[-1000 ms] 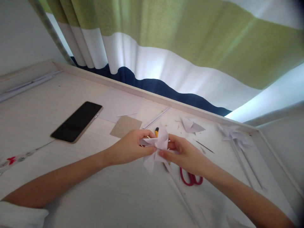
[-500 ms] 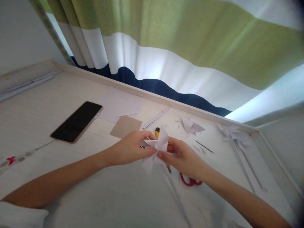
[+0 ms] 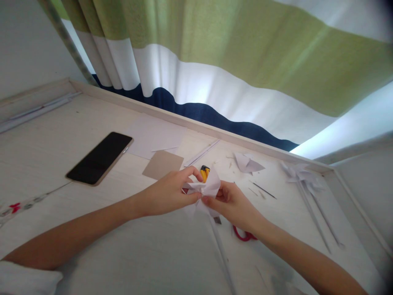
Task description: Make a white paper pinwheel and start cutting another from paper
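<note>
A white paper pinwheel (image 3: pixel 211 184) is held between both hands above the table, with a long white paper stick (image 3: pixel 221 254) running down from it toward me. My left hand (image 3: pixel 170 191) pinches the pinwheel near its centre from the left, thumb below and index finger arched over it. My right hand (image 3: pixel 235 203) grips it from the right, thumb tip close to the centre and fingers curled behind. Beyond the pinwheel, the yellow-and-black handle of a cutter knife (image 3: pixel 204 172) shows in part. Red-handled scissors (image 3: pixel 244 234) lie partly hidden under my right wrist.
A phone (image 3: pixel 100 159) with a strap lies at left. White paper sheets (image 3: pixel 153 129) and a brownish square card (image 3: pixel 162 164) lie behind my left hand. Folded paper (image 3: pixel 247 162), a thin dark rod (image 3: pixel 264 190) and finished pinwheels (image 3: pixel 302 176) are at right. A raised rim (image 3: pixel 196 126) borders the table.
The pinwheel has turned and tilted slightly in my fingers, and its stick has swung a little left. More of the cutter knife's handle shows. Both hands keep their hold.
</note>
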The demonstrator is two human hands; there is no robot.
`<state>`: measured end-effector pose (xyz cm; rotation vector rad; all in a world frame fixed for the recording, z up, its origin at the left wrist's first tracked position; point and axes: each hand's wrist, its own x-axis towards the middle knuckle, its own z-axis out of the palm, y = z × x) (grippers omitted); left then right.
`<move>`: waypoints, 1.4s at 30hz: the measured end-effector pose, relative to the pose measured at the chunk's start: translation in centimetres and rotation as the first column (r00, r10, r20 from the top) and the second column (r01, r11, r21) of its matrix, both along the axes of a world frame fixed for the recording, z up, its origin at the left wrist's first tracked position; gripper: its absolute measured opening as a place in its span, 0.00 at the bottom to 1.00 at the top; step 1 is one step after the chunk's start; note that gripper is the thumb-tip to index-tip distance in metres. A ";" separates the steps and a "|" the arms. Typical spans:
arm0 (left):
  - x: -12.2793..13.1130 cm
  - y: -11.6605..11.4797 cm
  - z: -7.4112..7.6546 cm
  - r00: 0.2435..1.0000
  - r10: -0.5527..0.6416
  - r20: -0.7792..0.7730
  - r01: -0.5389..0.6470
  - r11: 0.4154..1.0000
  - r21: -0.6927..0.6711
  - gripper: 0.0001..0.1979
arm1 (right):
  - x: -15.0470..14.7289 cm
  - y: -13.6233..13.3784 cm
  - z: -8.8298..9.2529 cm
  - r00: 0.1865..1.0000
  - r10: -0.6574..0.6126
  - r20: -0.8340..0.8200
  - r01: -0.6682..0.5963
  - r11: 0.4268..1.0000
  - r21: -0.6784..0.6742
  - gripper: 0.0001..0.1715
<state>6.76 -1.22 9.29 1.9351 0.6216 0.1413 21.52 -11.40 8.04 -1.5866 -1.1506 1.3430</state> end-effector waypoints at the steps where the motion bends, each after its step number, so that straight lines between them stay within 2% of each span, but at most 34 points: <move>1: 0.0 0.0 -0.2 1.000 0.010 0.009 -0.010 1.000 -0.004 0.11 | 0.0 0.0 0.0 1.000 -0.007 -0.009 0.007 1.000 0.016 0.08; 4: 0.3 0.2 -1.0 0.998 0.037 0.060 -0.032 0.997 -0.072 0.09 | -0.1 0.0 -0.1 0.998 -0.037 -0.058 0.039 0.999 0.035 0.08; 7: 0.6 0.3 -1.3 0.990 0.075 0.117 -0.048 0.975 -0.219 0.07 | -0.1 0.0 0.1 0.990 -0.068 -0.125 0.074 0.997 0.039 0.09; 9: 0.7 0.4 -1.3 0.985 0.120 0.125 -0.072 0.939 -0.336 0.07 | -0.2 0.0 0.2 0.984 -0.086 -0.156 0.094 0.995 0.043 0.10; 13: 1.0 0.4 -1.1 0.965 0.229 0.126 -0.119 0.814 -0.569 0.15 | -0.2 0.0 0.9 0.968 -0.149 -0.203 0.158 0.987 0.029 0.10; 17: 1.1 0.1 -1.6 0.926 0.281 0.252 0.017 0.635 -0.772 0.18 | 0.0 0.1 1.5 0.936 -0.242 -0.254 0.269 0.960 0.076 0.09; 19: 1.2 -0.2 -1.8 0.908 0.298 0.294 0.067 0.591 -0.804 0.17 | 0.0 0.2 1.7 0.927 -0.258 -0.274 0.294 0.950 0.100 0.10; 21: 1.3 -0.5 -2.0 0.906 0.292 0.307 0.077 0.598 -0.798 0.15 | 0.0 0.2 1.8 0.924 -0.247 -0.292 0.288 0.952 0.103 0.09; 23: 1.4 -0.8 -2.0 0.905 0.293 0.309 0.058 0.634 -0.771 0.12 | -0.1 0.3 1.7 0.923 -0.234 -0.306 0.275 0.956 0.100 0.09; 27: 1.6 -1.2 -1.8 0.876 0.376 0.302 -0.065 0.712 -0.699 0.08 | -0.2 0.3 1.3 0.934 -0.237 -0.266 0.279 0.952 0.129 0.11; 30: 1.7 -1.3 -1.4 0.861 0.418 0.290 -0.142 0.745 -0.652 0.09 | -0.3 0.4 1.1 0.942 -0.251 -0.223 0.286 0.947 0.144 0.14; 36: 1.7 -1.5 -0.9 0.873 0.430 0.229 -0.190 0.733 -0.653 0.10 | -0.6 0.5 1.3 0.931 -0.295 -0.215 0.325 0.939 0.116 0.21; 42: 1.7 -1.4 -1.2 0.863 0.447 0.235 -0.180 0.707 -0.684 0.09 | -0.5 0.3 1.5 0.961 -0.273 -0.037 0.275 0.949 0.155 0.21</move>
